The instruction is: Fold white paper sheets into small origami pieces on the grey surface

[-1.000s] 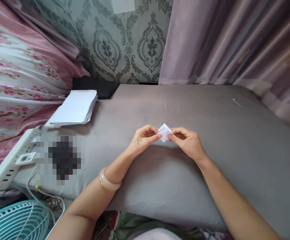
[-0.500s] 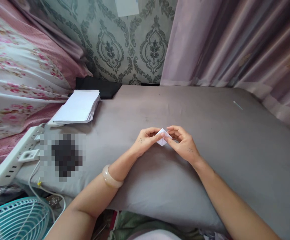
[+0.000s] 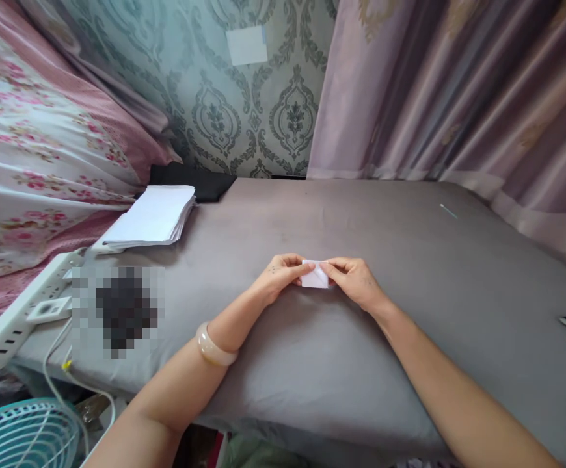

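Folded white paper (image 3: 316,280) is sitting between left hand (image 3: 282,275) and right hand (image 3: 356,279), below and right of frame centre; both hands are pinching its upper part, thumbs in front.

Folded paper (image 3: 315,279) (white, nearly square)

- You wear the one camera on your head, so it looks forward and down across the grey surface (image 3: 283,357).
- It is near enough that your forearms (image 3: 178,387) (image 3: 432,367) enter from the bottom edge and your hands (image 3: 278,276) (image 3: 356,281) sit just below the middle.
- Beyond the surface's far edge, your view reaches the patterned wall (image 3: 166,71) at the top.
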Demonstrator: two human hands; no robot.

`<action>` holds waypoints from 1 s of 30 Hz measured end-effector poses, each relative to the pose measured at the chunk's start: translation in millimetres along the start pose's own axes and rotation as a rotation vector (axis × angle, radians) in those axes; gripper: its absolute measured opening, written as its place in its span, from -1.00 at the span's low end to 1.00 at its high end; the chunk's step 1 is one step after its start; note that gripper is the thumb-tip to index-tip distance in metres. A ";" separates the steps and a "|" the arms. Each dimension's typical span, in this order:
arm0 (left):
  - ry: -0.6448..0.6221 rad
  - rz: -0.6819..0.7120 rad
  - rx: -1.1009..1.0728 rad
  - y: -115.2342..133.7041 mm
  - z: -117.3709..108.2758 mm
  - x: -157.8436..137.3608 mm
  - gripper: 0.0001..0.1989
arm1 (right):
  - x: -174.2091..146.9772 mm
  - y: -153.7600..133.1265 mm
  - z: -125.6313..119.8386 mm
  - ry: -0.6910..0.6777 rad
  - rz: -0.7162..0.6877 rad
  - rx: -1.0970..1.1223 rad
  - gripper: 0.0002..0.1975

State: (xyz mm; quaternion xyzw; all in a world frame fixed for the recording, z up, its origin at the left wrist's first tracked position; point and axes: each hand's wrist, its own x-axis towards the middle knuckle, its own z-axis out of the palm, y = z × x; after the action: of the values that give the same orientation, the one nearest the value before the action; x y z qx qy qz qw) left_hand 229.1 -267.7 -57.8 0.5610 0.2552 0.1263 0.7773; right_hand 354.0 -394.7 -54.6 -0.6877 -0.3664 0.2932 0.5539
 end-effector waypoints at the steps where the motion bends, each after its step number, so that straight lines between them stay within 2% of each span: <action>1: -0.010 0.009 0.038 -0.3 0.2 -0.2 -0.66 | -0.5 -0.6 -1.2 -0.002 -0.003 -0.022 -0.67; 3: 0.000 0.016 0.032 -0.1 1.0 -0.6 -0.67 | -1.6 -1.9 -1.6 0.018 0.031 0.043 -0.64; 5: 0.048 0.018 -0.084 1.2 1.9 -0.8 -0.68 | -3.3 -3.8 0.5 0.025 0.111 0.233 -0.60; 8: 0.120 0.040 -0.259 3.6 3.2 -1.1 -0.71 | -7.2 -7.7 7.0 -0.044 0.213 0.467 -0.63; 11: 0.122 0.067 -0.282 3.9 5.0 -2.4 -0.72 | -10.6 -9.9 14.2 -0.045 0.210 0.539 -0.70; 18: 0.040 0.034 -0.150 -1.2 9.3 -6.2 -0.69 | -7.2 -5.3 13.5 0.082 0.201 0.574 -0.68; 25: 0.006 0.004 -0.069 -3.8 7.2 -5.4 -0.69 | -5.0 -1.4 9.1 0.037 0.210 0.523 -0.62; 30: -0.020 0.034 -0.011 -5.8 8.2 -5.2 -0.68 | -5.3 -0.8 12.2 0.115 0.141 0.437 -0.63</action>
State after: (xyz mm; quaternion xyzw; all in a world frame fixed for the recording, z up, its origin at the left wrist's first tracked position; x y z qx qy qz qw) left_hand 228.6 -278.8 -59.9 0.5623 0.2372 0.1350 0.7806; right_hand 341.0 -392.3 -56.4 -0.5910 -0.2130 0.3637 0.6878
